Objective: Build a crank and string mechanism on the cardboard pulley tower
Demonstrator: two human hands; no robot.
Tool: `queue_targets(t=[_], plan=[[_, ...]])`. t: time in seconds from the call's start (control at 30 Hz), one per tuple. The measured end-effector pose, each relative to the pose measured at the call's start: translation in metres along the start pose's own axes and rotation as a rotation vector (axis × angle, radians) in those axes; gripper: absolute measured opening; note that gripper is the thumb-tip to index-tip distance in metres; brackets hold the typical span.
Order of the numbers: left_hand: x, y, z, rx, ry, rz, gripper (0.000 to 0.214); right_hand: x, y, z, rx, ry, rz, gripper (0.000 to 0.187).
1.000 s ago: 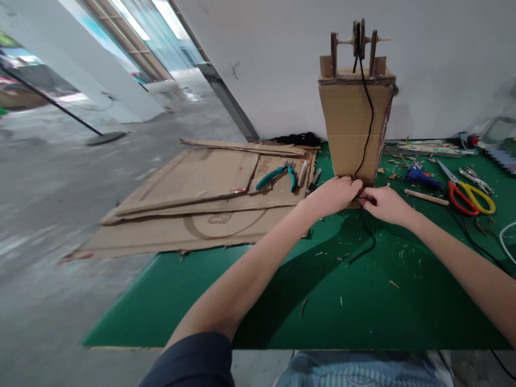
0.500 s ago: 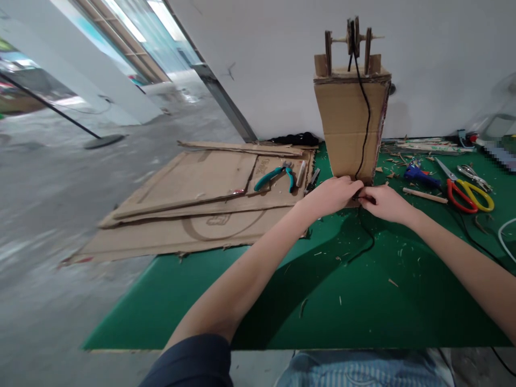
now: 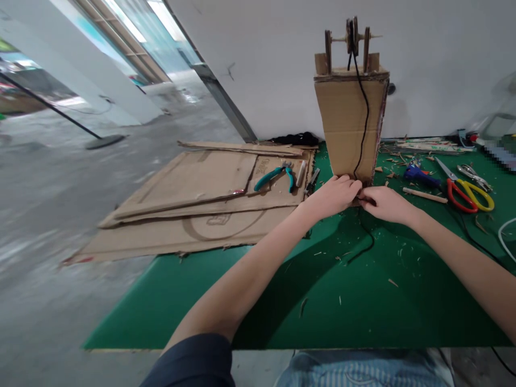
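Observation:
A tall cardboard tower (image 3: pixel 350 115) stands on the green table, with a cardboard pulley wheel (image 3: pixel 352 36) on a thin stick axle between two uprights at its top. Black cord (image 3: pixel 367 115) runs over the wheel and down the tower's front to my fingers. At the tower's foot my left hand (image 3: pixel 342 192) pinches the cord, fingers closed. My right hand (image 3: pixel 379 201) is closed on the cord close beside it. The cord's loose end curls on the table below my hands. The exact spot between my fingertips is partly hidden.
Stacked cardboard sheets (image 3: pixel 189 183) lie on the left, with teal-handled pliers (image 3: pixel 278 176) on top. To the right are a blue glue gun (image 3: pixel 421 174), a wooden stick (image 3: pixel 424 195) and red-and-yellow scissors (image 3: pixel 463 188). Scraps litter the green table (image 3: pixel 322 317); a wall stands behind.
The tower's top has shifted very slightly to the left. Both hands stay at its foot with the cord, their fingers moving only a little.

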State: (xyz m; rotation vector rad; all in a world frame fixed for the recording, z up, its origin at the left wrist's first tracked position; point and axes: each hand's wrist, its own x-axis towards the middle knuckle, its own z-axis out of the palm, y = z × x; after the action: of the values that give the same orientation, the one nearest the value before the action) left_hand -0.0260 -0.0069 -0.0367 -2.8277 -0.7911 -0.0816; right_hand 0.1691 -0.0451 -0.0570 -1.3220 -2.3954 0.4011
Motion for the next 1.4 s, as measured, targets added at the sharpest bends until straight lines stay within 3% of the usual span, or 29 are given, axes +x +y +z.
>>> queue_targets(t=[0.17,0.23,0.4,0.53,0.73,0.9,1.07,1.23,1.4], plan=[[0.001,-0.001,0.002,-0.032,0.009,-0.042,0.013,-0.002,-0.004,-0.010,0.110,-0.116,-0.113,0.018],[0.000,-0.002,0.000,-0.083,0.013,-0.040,0.015,-0.002,-0.005,-0.014,0.195,-0.149,-0.095,0.018],[-0.002,-0.005,-0.006,-0.188,0.008,-0.026,0.020,-0.003,-0.005,-0.017,0.273,-0.031,0.022,0.018],[-0.002,-0.004,-0.010,-0.239,0.004,-0.084,0.022,-0.003,-0.009,-0.012,0.050,0.091,0.064,0.017],[-0.002,-0.003,-0.012,-0.281,-0.017,-0.171,0.034,-0.002,-0.015,0.001,-0.321,0.113,0.095,0.025],[-0.002,-0.003,-0.011,-0.302,0.051,-0.140,0.038,-0.005,-0.020,0.005,-0.394,0.128,0.072,0.028],[-0.001,-0.008,-0.013,-0.360,0.010,-0.150,0.035,-0.005,-0.030,0.017,-0.431,0.138,0.003,0.033],[0.002,-0.011,-0.009,-0.443,-0.002,-0.152,0.039,0.006,-0.038,0.027,-0.474,0.156,0.207,0.031],[0.003,-0.012,-0.006,-0.533,0.029,-0.152,0.039,0.014,-0.038,0.026,-0.466,0.133,0.294,0.028]])
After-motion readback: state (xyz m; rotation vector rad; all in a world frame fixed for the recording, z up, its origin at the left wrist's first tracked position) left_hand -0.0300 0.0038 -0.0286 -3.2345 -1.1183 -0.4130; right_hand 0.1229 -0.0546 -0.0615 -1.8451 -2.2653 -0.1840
